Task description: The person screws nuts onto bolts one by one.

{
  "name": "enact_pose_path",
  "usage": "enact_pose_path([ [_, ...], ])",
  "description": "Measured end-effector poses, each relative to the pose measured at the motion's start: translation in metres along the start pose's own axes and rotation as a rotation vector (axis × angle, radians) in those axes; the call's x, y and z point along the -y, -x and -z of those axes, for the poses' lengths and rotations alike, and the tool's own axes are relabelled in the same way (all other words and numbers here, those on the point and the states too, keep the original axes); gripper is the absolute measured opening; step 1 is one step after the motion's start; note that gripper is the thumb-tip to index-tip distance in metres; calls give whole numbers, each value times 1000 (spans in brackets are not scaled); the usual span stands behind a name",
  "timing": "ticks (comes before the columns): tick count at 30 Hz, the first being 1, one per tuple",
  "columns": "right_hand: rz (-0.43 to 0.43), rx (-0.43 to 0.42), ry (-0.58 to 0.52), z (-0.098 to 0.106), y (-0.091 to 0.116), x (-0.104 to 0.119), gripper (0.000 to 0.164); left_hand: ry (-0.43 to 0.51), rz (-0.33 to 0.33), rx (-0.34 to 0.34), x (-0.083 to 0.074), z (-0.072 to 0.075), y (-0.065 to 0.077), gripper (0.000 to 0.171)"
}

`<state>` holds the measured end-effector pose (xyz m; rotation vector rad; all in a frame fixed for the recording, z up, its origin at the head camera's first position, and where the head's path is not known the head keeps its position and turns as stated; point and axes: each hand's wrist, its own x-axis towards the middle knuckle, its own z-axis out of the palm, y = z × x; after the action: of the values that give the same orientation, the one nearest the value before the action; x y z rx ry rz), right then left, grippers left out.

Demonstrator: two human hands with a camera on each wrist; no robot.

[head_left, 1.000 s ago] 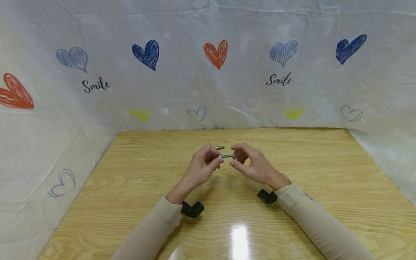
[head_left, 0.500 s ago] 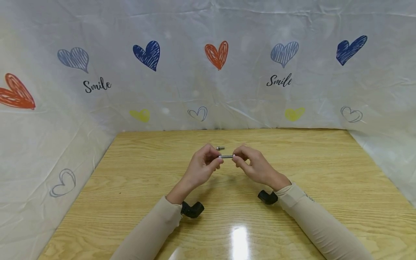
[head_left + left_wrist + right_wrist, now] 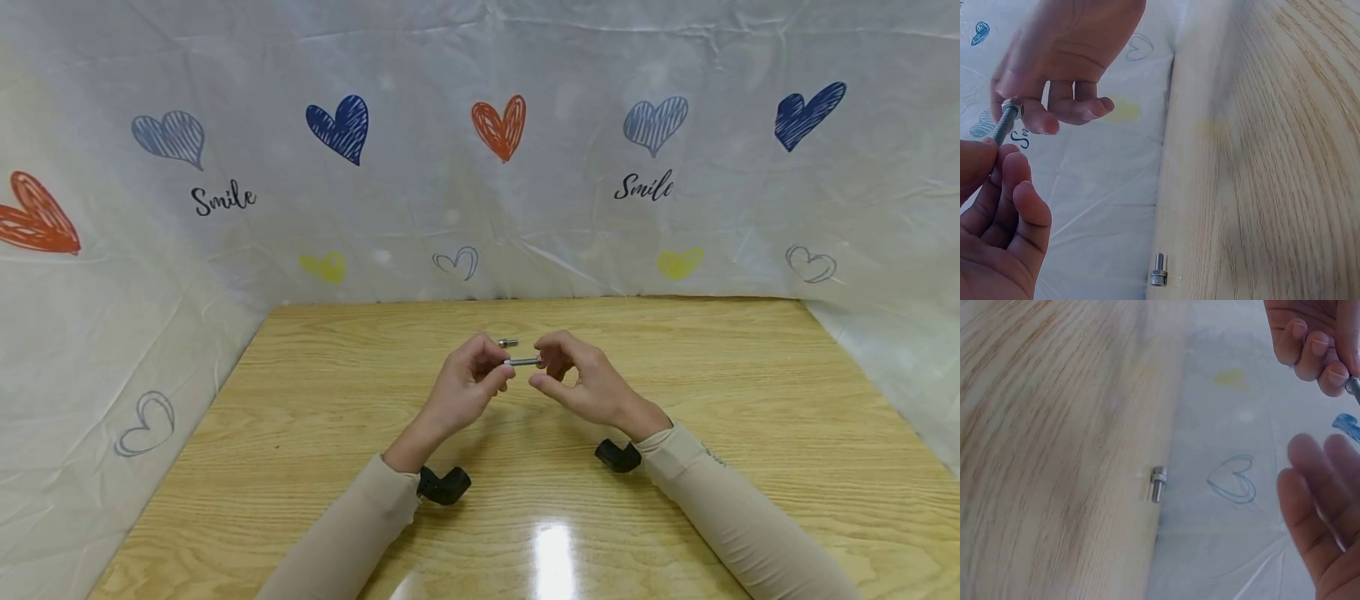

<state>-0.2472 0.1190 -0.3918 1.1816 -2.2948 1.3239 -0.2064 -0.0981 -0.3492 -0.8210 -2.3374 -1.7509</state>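
My left hand [image 3: 467, 385] pinches a threaded metal bolt [image 3: 524, 362] between thumb and index finger, the shaft pointing right. At the bolt's far end sits a hex nut [image 3: 1013, 107], seen clearly in the left wrist view. The right hand [image 3: 588, 379] is around that nut end, its thumb and index finger spread apart. In the left wrist view, the right hand's fingers hang loosely beside the nut. The bolt's other end is hidden within the left fingers. Behind the hands, a second, shorter bolt [image 3: 508, 342] with a collar near its head lies on the table.
The wood-grain table [image 3: 337, 400] reaches back to a white sheet [image 3: 405, 192] printed with hearts and lettering. Black wrist mounts [image 3: 446, 485] stick out below both sleeves.
Half a second ago the right thumb and index finger pinched the nut end; now they have parted again, as they were a second ago. The left hand keeps its grip on the bolt.
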Motion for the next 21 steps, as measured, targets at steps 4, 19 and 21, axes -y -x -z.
enact_pose_path([
  [4, 45, -26, 0, -1, -1, 0, 32, -15, 5, -7, -1, 1, 1, 5],
  [19, 57, -25, 34, -1, -2, -2, 14, 16, 18, 17, 0, -1, 0, 4],
  [21, 46, -14, 27, 0, -1, -2, 13, 14, 15, 22, 0, -1, 0, 4],
])
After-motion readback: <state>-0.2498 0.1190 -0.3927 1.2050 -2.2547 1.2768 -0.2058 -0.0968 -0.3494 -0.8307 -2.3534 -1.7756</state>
